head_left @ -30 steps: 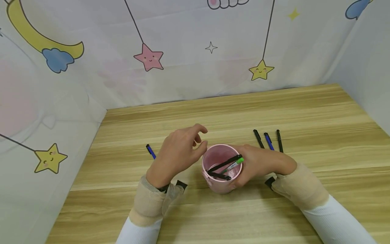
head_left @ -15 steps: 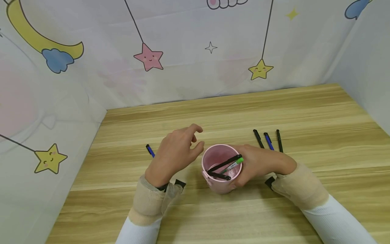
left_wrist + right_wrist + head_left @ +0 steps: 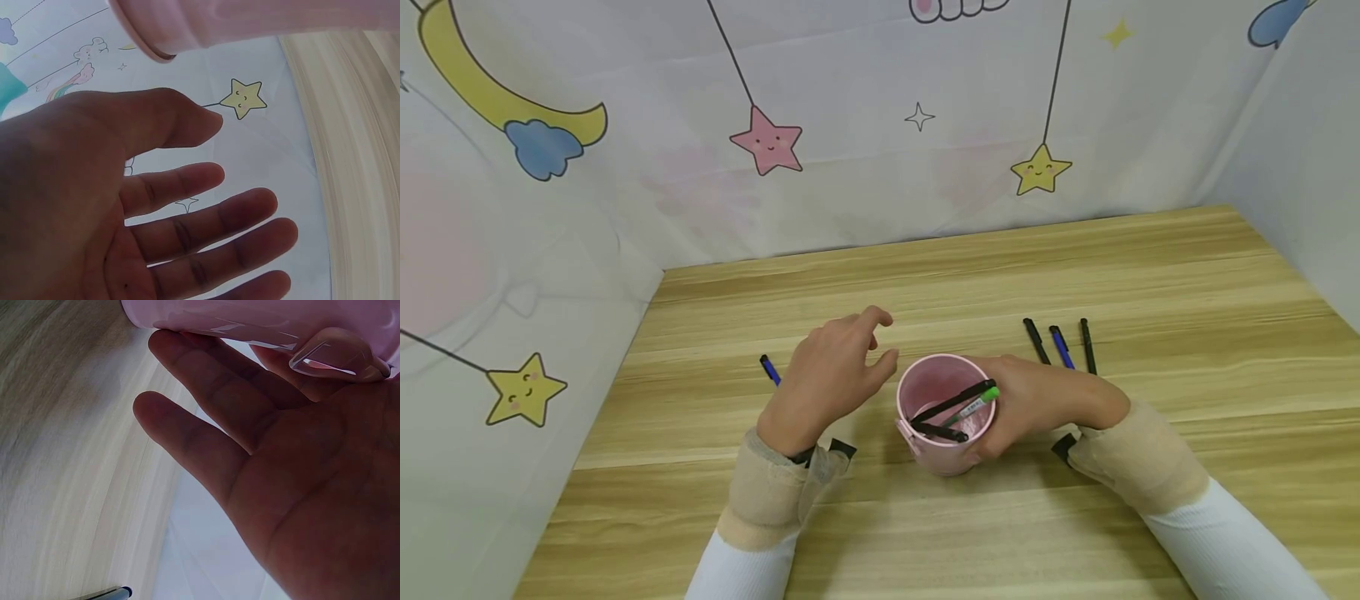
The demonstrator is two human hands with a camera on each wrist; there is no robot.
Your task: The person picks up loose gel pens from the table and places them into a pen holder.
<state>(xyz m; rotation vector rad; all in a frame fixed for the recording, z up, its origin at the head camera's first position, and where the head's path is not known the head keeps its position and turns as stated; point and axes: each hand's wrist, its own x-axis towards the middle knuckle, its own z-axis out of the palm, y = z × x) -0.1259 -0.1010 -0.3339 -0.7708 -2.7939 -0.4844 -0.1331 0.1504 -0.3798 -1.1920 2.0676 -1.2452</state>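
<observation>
A small pink bucket (image 3: pixel 945 458) stands on the table in the head view. Inside it lean a black pen (image 3: pixel 949 402), a second black pen (image 3: pixel 942 432) and a green-capped pen (image 3: pixel 989 394). My right hand (image 3: pixel 1037 396) grips the bucket from the right, thumb in front and fingers behind. In the right wrist view, fingertips of the right hand (image 3: pixel 312 469) meet the bucket's wall. Just left of the rim, my left hand (image 3: pixel 827 375) hovers with relaxed fingers. The left wrist view shows the left hand (image 3: pixel 94 187) holding nothing, below the bucket (image 3: pixel 262 22).
Beyond my right hand lie a black pen (image 3: pixel 1036 340), a blue pen (image 3: pixel 1062 346) and another black pen (image 3: pixel 1087 346). A blue pen (image 3: pixel 770 370) is partly hidden behind my left hand. Cloth walls (image 3: pixel 865 192) border the wooden table (image 3: pixel 925 542).
My left hand has drawn slightly left, away from the bucket's rim. The right hand, bucket and pens have stayed in place.
</observation>
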